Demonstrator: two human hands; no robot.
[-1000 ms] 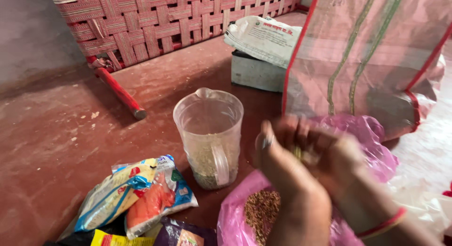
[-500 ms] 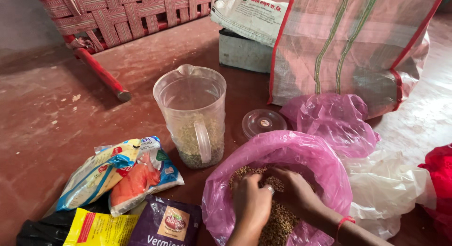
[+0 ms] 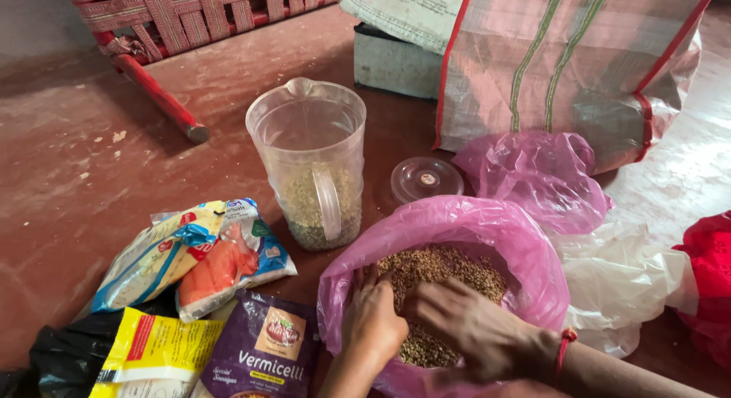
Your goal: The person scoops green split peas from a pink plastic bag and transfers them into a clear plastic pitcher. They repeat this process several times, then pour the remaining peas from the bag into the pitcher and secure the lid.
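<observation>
An open pink plastic bag (image 3: pixel 487 226) on the red floor holds brown seeds (image 3: pixel 445 268). Both my hands are inside it. My left hand (image 3: pixel 373 318) rests on the seeds at the bag's near left, fingers spread and curved into them. My right hand (image 3: pixel 476 329), with a red thread at the wrist, lies across the seeds beside it, fingers pointing left and cupped. A clear plastic jug (image 3: pixel 312 162) with a handle stands just beyond the bag, partly filled with the same seeds. Its round clear lid (image 3: pixel 426 179) lies flat to the jug's right.
Food packets lie at the left: blue-white (image 3: pixel 164 253), orange (image 3: pixel 228 268), yellow (image 3: pixel 156 352), purple (image 3: pixel 266 356). A large striped woven bag (image 3: pixel 579 70) and a grey box (image 3: pixel 392 63) stand behind. Another crumpled pink bag (image 3: pixel 541 177), white plastic (image 3: pixel 620 284), red bag (image 3: pixel 708 284) at right. A woven cot with a red leg (image 3: pixel 164 101) stands at the back left.
One second ago both hands were raised together near the jug. They went down into the pink bag and now spread over the seeds. The view has tilted downward.
</observation>
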